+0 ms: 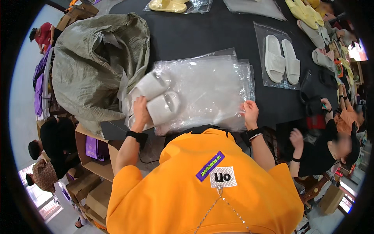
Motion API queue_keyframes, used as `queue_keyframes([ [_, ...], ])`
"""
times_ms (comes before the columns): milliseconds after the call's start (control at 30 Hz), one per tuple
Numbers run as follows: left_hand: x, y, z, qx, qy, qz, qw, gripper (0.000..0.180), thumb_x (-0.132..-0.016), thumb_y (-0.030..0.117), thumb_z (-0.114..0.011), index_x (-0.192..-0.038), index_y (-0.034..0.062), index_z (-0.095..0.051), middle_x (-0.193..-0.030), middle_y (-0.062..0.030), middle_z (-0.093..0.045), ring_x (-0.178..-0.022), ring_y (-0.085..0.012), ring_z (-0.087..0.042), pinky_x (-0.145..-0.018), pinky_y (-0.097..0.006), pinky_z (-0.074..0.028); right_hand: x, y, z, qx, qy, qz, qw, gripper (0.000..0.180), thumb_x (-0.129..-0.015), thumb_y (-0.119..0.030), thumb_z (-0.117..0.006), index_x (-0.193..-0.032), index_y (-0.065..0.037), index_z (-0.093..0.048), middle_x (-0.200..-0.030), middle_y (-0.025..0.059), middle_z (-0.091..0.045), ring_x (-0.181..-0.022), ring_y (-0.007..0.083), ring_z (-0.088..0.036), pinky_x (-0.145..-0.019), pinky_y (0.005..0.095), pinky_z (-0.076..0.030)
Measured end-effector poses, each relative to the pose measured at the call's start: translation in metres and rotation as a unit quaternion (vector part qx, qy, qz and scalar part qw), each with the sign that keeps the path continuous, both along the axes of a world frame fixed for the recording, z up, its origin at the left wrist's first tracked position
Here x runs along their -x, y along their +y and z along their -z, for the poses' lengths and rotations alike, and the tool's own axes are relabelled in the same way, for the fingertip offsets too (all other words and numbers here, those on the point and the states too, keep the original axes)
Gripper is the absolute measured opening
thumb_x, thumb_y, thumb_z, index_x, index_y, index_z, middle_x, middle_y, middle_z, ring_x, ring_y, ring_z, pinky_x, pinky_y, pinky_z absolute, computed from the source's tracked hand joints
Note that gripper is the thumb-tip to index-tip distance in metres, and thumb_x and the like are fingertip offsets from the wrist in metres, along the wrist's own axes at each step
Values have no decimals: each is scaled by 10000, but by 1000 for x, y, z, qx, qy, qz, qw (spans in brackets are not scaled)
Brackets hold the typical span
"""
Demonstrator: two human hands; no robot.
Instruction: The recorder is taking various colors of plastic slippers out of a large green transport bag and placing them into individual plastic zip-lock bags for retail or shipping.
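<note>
A pair of white slide sandals [161, 107] lies at the left end of a stack of clear plastic bags [210, 89] on the dark table. My left hand [141, 112] is closed on the near ends of the sandals, with its fingers over them. At the stack's right edge, my right hand [250, 113] pinches the plastic of a bag between thumb and fingers. Beside the sandals on the left bulges a big grey-green sack [97, 70], its mouth gathered and creased.
Another white pair of sandals [283, 60] lies in a clear bag at the right. Yellow sandals [168, 5] are at the far edge. A cardboard box [87, 156] with purple contents stands at lower left. A person in black [323, 152] sits close on the right.
</note>
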State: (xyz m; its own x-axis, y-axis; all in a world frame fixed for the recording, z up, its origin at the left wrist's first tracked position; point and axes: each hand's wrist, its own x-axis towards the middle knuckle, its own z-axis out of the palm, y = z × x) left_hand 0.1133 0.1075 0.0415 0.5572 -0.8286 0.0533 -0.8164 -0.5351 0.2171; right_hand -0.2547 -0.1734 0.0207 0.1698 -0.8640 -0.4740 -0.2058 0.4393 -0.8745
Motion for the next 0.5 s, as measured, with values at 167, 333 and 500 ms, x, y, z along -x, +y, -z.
queue_keyframes([
  [167,-25,-5,-72,328,231,-167,901,334,-826,51,-521,-1148,-35,-506,-1113,-123,-564,-1028,-214,-523,-869,-288,-392,7,4,3,60,19,-41,997,159,-869,-107,-531,-1005,-34,-493,-747,32,-594,-641,85,-558,-467,224,-452],
  [333,22,-68,-180,399,330,-67,853,376,-734,-5,-604,-1101,-43,-533,-998,-89,-614,-891,-138,-572,-780,-274,-451,0,10,-1,110,27,-101,988,229,-861,-83,-524,-1065,-36,-433,-737,52,-591,-622,87,-555,-503,230,-448],
  [500,126,-177,-132,244,201,228,921,298,-611,77,-631,-895,22,-560,-898,-178,-552,-841,-374,-516,-718,-445,-426,-10,13,9,90,15,-109,990,154,-840,-57,-523,-982,-32,-467,-703,61,-581,-600,106,-551,-519,253,-425],
])
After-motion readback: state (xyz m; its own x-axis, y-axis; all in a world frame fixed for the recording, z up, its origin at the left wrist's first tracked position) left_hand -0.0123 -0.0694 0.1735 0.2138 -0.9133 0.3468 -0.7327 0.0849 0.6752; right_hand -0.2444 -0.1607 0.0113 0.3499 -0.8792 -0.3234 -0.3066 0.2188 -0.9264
